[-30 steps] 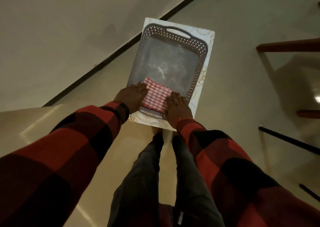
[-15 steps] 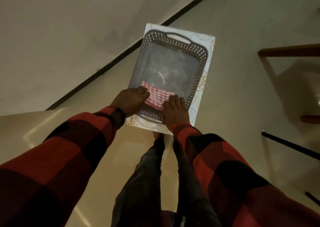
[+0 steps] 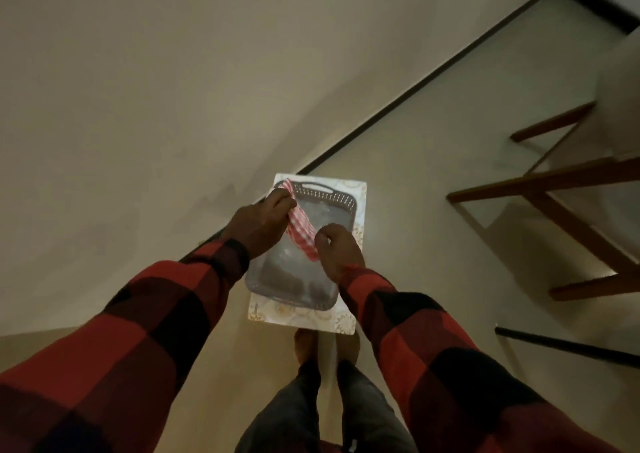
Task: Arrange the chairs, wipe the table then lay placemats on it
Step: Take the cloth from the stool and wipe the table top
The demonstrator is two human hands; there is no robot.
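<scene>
A red-and-white checked cloth (image 3: 300, 231) stretches between my two hands above a grey perforated tray (image 3: 294, 281). My left hand (image 3: 265, 222) grips its upper end and my right hand (image 3: 337, 246) pinches its lower end. The tray lies on the floor on a white placemat with a pale pattern (image 3: 343, 321). To the right a wooden chair (image 3: 568, 210) shows its legs and rails, only partly in view.
The pale tiled floor (image 3: 415, 175) meets a wall along a dark skirting line (image 3: 433, 75) running diagonally. A dark bar (image 3: 561, 345) lies at the right. My legs and bare feet (image 3: 306, 345) stand just below the placemat.
The cloth lay in the tray under both hands; now both hands have lifted it clear and hold it stretched. The view has pulled up and away from the tray.
</scene>
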